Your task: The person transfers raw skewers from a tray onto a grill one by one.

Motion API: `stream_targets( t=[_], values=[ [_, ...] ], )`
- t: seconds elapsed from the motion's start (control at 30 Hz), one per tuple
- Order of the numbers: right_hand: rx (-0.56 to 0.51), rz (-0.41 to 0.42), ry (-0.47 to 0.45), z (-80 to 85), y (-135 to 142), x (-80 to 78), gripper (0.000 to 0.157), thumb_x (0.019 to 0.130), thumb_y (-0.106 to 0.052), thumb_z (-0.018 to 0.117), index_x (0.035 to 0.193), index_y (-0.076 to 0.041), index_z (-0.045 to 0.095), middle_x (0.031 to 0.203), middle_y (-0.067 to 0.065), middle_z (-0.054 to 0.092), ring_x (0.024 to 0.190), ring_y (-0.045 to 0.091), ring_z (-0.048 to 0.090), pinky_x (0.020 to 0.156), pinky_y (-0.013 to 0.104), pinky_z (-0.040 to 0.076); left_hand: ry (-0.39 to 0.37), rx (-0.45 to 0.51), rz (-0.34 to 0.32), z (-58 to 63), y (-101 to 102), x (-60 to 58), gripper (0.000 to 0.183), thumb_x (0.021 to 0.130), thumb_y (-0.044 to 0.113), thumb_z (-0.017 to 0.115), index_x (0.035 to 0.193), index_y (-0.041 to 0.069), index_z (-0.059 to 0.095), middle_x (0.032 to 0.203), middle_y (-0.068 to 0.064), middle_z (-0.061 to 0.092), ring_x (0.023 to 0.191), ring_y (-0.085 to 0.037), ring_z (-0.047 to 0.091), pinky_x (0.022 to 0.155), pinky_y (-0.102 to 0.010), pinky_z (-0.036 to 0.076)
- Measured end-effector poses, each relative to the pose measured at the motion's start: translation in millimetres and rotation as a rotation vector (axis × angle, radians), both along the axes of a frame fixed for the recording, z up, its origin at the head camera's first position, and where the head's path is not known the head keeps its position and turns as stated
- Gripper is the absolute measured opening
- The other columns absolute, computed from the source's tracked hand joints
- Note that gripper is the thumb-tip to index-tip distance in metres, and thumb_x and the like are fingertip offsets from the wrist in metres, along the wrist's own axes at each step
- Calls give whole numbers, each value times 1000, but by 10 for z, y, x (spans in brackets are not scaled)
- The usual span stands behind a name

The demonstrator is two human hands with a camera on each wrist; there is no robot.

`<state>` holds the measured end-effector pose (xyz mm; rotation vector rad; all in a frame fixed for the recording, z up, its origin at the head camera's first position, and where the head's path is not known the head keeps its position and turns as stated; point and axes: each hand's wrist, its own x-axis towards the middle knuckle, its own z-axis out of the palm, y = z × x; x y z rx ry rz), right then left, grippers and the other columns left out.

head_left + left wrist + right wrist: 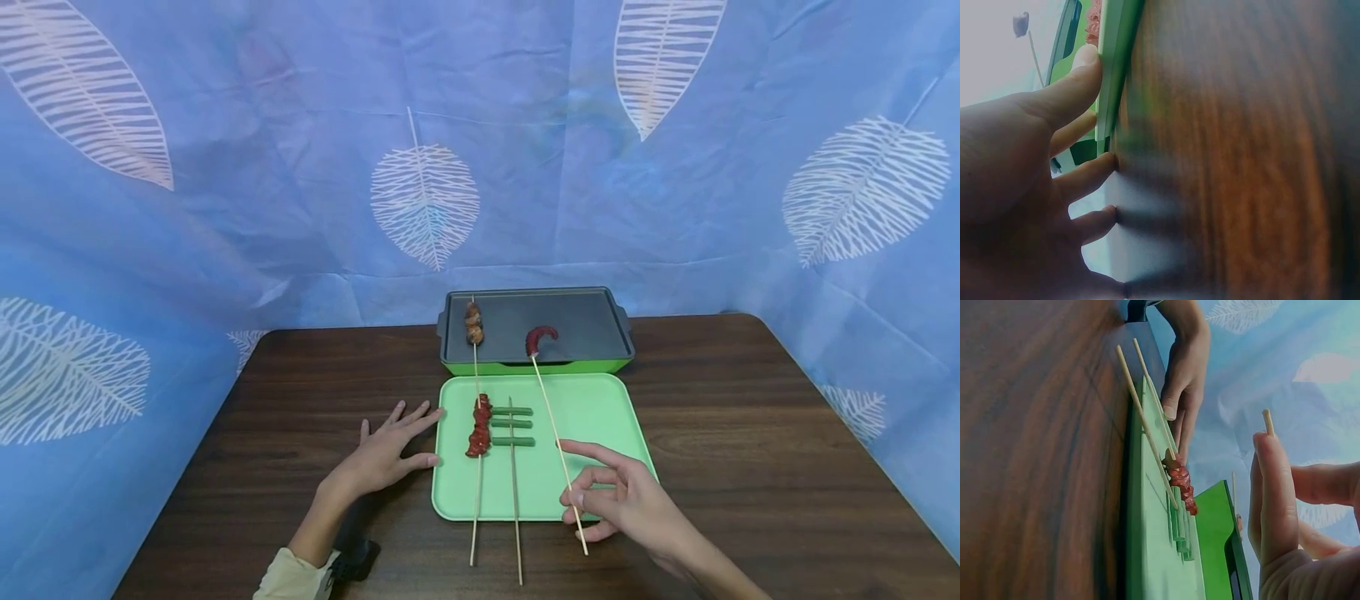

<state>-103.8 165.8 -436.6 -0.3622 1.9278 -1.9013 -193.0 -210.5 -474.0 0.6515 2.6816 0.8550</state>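
Note:
My right hand (618,500) pinches the lower part of a thin wooden skewer (553,425) between thumb and fingers. A curled dark red piece like an octopus tentacle (538,337) is on its far end, raised over the front of the griddle (577,321). In the right wrist view, the skewer's butt end (1268,422) sticks out past the fingers. My left hand (386,454) lies with spread fingers on the table, thumb and index fingertip at the left rim of the light green tray (592,400); the left wrist view shows its thumb (1075,87) against the tray's side.
On the tray lie a red meat skewer (480,425) and a skewer of green bean-like pieces (513,423), sticks jutting over the front edge. A skewer with brown chunks (474,323) lies on the griddle's left. Leaf-patterned blue cloth (315,167) hangs behind the wooden table (750,433).

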Motion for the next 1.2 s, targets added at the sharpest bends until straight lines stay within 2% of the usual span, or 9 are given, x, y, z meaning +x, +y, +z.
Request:
stream_targets(
  t=[0.13, 0.37, 0.73, 1.2],
  values=[
    [-5, -24, -30, 10, -82, -93, 60, 100, -9, 67, 156, -9, 43, 98, 21, 68, 91, 35, 74, 71, 53, 61, -4, -2, 0, -4, 3, 2, 72, 99, 46, 65, 162, 26, 36, 168, -10, 24, 155, -45, 7, 103, -86, -4],
    [-9, -45, -60, -4, -234, -255, 66, 99, -9, 68, 157, -3, 38, 96, 18, 69, 92, 31, 75, 71, 47, 62, 1, 3, 0, 9, 5, 1, 73, 99, 46, 65, 162, 27, 35, 169, -10, 24, 155, -45, 7, 103, -86, -4],
    [-44, -92, -107, -38, -455, -507, 65, 97, -3, 67, 156, -7, 42, 98, 19, 71, 93, 30, 75, 73, 45, 62, -8, 3, 12, 14, 9, 16, 72, 98, 45, 66, 162, 27, 37, 168, -10, 25, 155, -44, 8, 104, -85, -4],
    [-66, -100, -74, 16, -599, -858, 62, 99, 0, 63, 157, -12, 43, 104, 21, 71, 93, 27, 75, 76, 46, 62, 7, 10, 9, -2, -6, 6, 72, 98, 45, 67, 162, 27, 38, 168, -10, 26, 155, -45, 9, 103, -86, -3]
  ],
)
